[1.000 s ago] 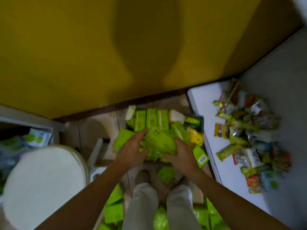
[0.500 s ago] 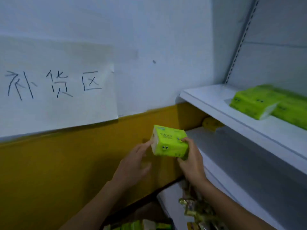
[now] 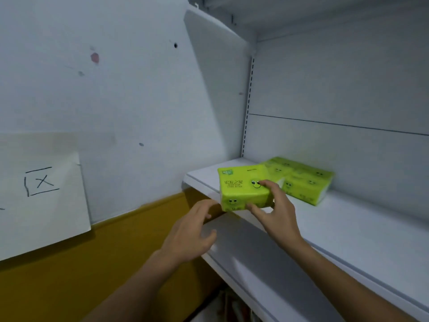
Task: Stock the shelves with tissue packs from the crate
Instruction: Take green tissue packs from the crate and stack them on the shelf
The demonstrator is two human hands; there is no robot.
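My right hand (image 3: 275, 209) grips a bright green tissue pack (image 3: 241, 188) with smiley faces, fingers over its top and thumb under its front edge. The pack sits at the left front corner of the white shelf (image 3: 348, 224), partly over the edge. My left hand (image 3: 192, 231) hovers just left of and below the pack, fingers loosely spread, holding nothing. Two more green tissue packs (image 3: 304, 180) lie on the same shelf, right behind the held one. The crate is out of view.
A lower white shelf (image 3: 250, 263) juts out beneath. The shelf's white side panel (image 3: 216, 89) and back panel (image 3: 336, 89) close off the left and rear. A paper sign (image 3: 41, 196) with handwriting hangs on the white-and-yellow wall at left.
The view rose from the crate on the floor to the shelves. My right hand carried a green pack up onto the shelf's corner, and my left hand came off it.
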